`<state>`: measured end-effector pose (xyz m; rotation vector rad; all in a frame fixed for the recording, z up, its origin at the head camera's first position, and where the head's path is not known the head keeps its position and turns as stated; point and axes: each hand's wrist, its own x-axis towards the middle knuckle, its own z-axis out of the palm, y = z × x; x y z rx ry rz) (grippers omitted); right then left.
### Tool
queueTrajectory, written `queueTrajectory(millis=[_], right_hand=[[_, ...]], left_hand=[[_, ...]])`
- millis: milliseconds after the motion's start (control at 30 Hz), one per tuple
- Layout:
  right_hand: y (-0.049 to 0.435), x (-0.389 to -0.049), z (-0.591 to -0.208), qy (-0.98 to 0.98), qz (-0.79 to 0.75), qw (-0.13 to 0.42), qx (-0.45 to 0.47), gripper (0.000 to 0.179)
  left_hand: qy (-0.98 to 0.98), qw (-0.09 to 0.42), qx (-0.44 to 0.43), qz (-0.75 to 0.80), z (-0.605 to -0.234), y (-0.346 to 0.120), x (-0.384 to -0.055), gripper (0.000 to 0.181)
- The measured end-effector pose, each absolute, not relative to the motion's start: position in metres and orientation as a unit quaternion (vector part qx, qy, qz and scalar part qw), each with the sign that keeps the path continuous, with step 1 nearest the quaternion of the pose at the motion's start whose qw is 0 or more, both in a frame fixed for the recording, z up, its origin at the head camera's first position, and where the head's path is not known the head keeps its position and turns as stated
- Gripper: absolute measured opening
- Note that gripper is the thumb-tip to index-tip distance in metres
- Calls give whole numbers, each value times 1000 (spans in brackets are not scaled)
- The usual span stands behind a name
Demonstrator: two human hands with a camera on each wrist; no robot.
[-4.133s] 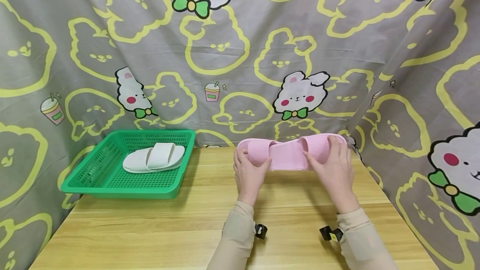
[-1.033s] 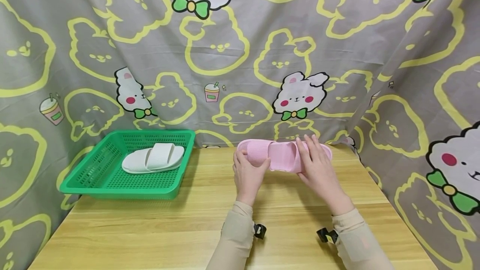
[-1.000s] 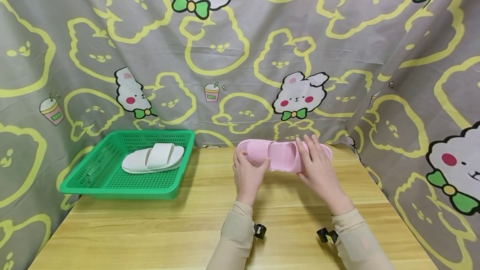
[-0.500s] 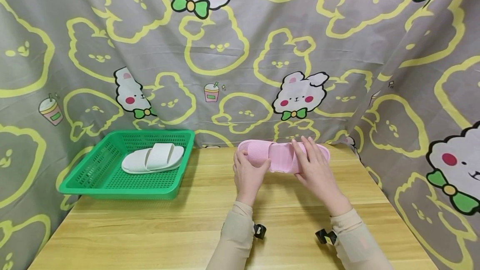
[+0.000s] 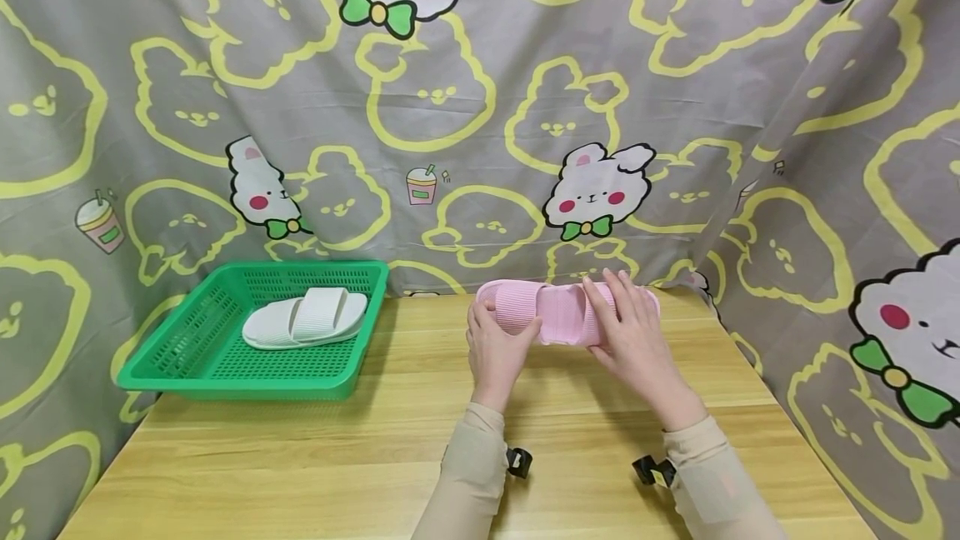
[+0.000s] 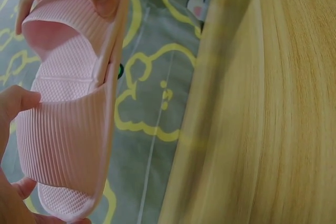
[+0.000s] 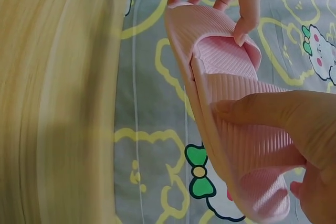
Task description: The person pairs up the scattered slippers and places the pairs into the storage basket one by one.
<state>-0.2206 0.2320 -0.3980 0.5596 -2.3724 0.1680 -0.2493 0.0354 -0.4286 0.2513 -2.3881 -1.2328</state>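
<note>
Two pink slippers overlap end to end above the back of the table, toe ends facing outward. My left hand (image 5: 498, 357) grips the left pink slipper (image 5: 516, 304); in the left wrist view its thumb lies at the edge of the ribbed strap (image 6: 68, 135). My right hand (image 5: 637, 348) holds the right pink slipper (image 7: 252, 140), thumb pressed on its strap in the right wrist view, other fingers spread over it in the head view. Where the soles meet, a seam shows along the side. The fingers behind the soles are partly hidden.
A green basket (image 5: 240, 390) stands at the back left of the wooden table (image 5: 300, 457). White slippers (image 5: 318, 313), fitted together, lie in it. A patterned curtain (image 5: 465, 107) hangs close behind the table and along its sides.
Since the oldest frame, the right pink slipper has slid left and overlaps the other more. My right hand moved left with it, fingers shifting onto its strap. Little differs over the last second.
</note>
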Motion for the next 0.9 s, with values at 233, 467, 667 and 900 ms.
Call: queueTrajectory(millis=[233, 467, 667, 900], right_hand=[[237, -219, -396, -923, 46, 333, 186, 114], [243, -220, -399, -932, 35, 315, 176, 117], [245, -221, -401, -934, 33, 306, 180, 121], [247, -222, -402, -927, 38, 320, 190, 117]], left_hand=[[-856, 218, 91, -459, -427, 33, -248, 73], [-854, 221, 87, -462, -425, 31, -247, 73], [-856, 219, 84, -462, -424, 31, -246, 73], [-857, 221, 81, -458, -425, 32, -247, 73]])
